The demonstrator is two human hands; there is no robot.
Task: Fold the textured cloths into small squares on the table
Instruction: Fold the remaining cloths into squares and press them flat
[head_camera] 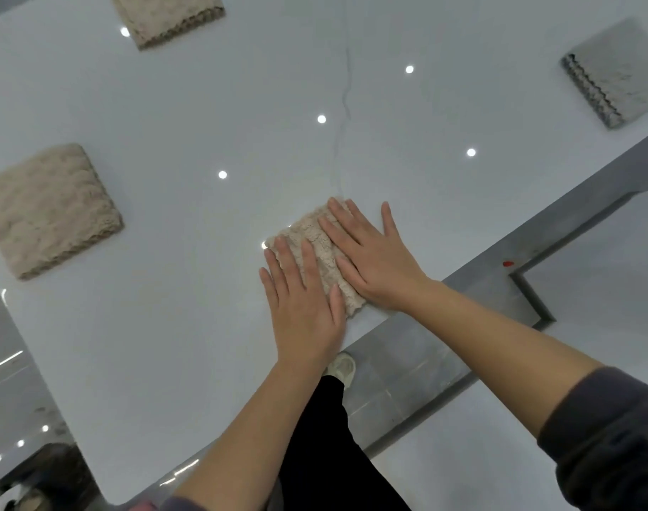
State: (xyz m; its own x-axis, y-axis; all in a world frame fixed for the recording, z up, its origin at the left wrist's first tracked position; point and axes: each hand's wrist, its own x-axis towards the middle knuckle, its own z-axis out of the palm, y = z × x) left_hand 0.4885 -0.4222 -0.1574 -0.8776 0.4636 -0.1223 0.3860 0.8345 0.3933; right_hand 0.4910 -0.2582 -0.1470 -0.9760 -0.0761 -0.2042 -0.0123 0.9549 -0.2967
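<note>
Both hands pressed flat on a folded cloth.

The left hand [300,304] and right hand [370,260] lay side by side, fingers straight and spread, palms down on the beige cloth [306,226] near the worktop's [204,105] front edge. Well apart lay three more folded cloths: beige at left [49,208], beige at top [167,16], grey at right [610,71].

Beige cloth [309,234] lies folded at the table [204,105] edge; left square [49,212], far square [167,16] and seemingly grey square [617,71] lie apart
</note>
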